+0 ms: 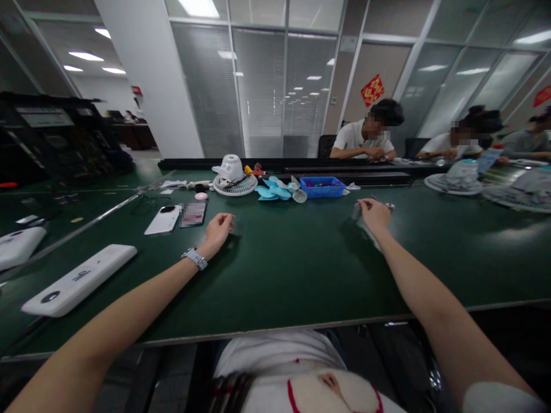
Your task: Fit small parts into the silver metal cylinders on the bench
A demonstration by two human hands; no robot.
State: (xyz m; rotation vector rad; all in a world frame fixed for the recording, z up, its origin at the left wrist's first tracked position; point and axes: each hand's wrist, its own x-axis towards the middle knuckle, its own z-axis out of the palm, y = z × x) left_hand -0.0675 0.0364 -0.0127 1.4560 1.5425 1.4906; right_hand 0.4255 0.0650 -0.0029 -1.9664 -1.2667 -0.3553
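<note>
While the left hand curls near phones, the right hand bends inward.

- Dark green, smooth surface with a slight sheen.
- At left, a long white device with a dark oval near one end; a second white device at the far left.
- Beside each other, a white phone and a dark phone.
- Toward the back, a round white fan grille, pale blue fan blades and a blue tray.
- At right, more white fan parts.
</note>
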